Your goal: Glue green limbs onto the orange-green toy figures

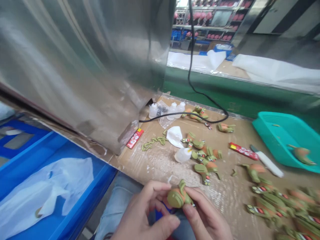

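Observation:
Near the front edge of the workbench, a small olive-green and orange toy figure (176, 198) is held between my hands, its rounded green end toward my left. Fingers of my left hand (150, 213) curl around that end, the index fingertip against it and the thumb lower down. My right hand (206, 215) pinches the other side between thumb and index finger. Beyond my hands lie several similar toy figures (202, 169), a squat translucent squeeze bottle (183, 155) with a yellowish tip, and small curved green pieces (160, 141).
Many more figures (272, 203) crowd the right side. A teal basket (272, 133) holds one figure. A white-handled knife (270, 163) lies beside a red packet (243, 151). A black cable (192, 66) crosses the back. Left are a metal panel (87, 66) and blue bin (100, 176).

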### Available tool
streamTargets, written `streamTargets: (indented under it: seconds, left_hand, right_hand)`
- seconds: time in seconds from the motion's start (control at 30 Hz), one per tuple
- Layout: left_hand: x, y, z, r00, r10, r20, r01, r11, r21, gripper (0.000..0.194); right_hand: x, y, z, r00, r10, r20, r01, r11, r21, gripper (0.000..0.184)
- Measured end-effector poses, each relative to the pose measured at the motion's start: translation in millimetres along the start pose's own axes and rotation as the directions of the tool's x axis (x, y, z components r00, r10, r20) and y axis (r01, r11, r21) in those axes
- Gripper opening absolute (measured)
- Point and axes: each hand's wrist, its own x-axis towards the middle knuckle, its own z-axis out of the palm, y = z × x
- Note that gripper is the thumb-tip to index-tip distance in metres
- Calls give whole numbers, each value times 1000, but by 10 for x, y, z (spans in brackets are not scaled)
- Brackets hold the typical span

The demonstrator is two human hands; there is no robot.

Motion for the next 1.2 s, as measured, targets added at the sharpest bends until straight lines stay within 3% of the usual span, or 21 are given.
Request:
streamTargets:
  seconds: [0.1, 0.17, 0.23, 0.3, 0.37, 0.43, 0.5, 0.6, 0.7, 0.8, 0.9, 0.97, 1.1, 1.2]
  left_hand:
    - [42, -112, -34, 999, -20, 44, 15, 995, 95, 42]
    - [70, -149, -60, 997, -45, 62, 34, 986, 163, 34]
    - [96, -161, -75, 993, -79, 89, 57, 973, 225, 28]
    - [117, -173, -73, 990, -101, 94, 74, 964, 257, 24]
    - [134, -204, -55, 992, -103, 78, 80, 964, 253, 22]
    - [153, -252, -29, 991, -116, 60, 101, 970, 220, 22]
    - [178, -298, 0, 989, -140, 39, 133, 979, 152, 20]
    - [218, -333, 40, 986, -167, -27, 168, 985, 45, 18]
    - [245, -321, 73, 973, -215, -82, 204, 971, -127, 29]
    - [265, -250, 93, 954, -294, -62, 259, 908, -328, 42]
    - [287, -123, 78, 936, -341, -90, 289, 887, -361, 37]
    - [295, -39, 45, 938, -325, -120, 269, 902, -337, 27]
    - [282, 29, -39, 958, -251, -137, 199, 930, -308, 27]
    - [263, 11, -88, 967, -229, -115, 179, 925, -335, 32]
  right_hand:
    - [49, 280, -446, 983, -10, -181, -56, 932, -358, 21]
    - [78, 400, -814, 934, -16, -356, -207, 789, -578, 35]
    - [106, 427, -1118, 890, -38, -455, -346, 593, -727, 52]
    - [134, 394, -1257, 844, -80, -531, -446, 447, -775, 59]
    - [155, 369, -1191, 831, -90, -549, -440, 499, -747, 53]
    - [170, 405, -958, 890, -61, -452, -299, 670, -679, 40]
    - [185, 493, -653, 956, -49, -288, -151, 760, -633, 34]
    - [203, 567, -251, 971, -85, -225, -68, 801, -595, 25]
    - [190, 431, 18, 973, -155, -171, 41, 845, -533, 7]
    - [149, 179, 202, 961, -263, -87, 196, 868, -456, 5]
    - [141, 11, 279, 936, -352, 24, 336, 869, -364, 11]
    - [197, -6, 260, 941, -340, 7, 321, 881, -347, 15]
    - [487, 129, 184, 954, -147, -260, 30, 913, -406, 36]
    - [717, 220, 185, 966, -54, -251, -58, 907, -418, 39]
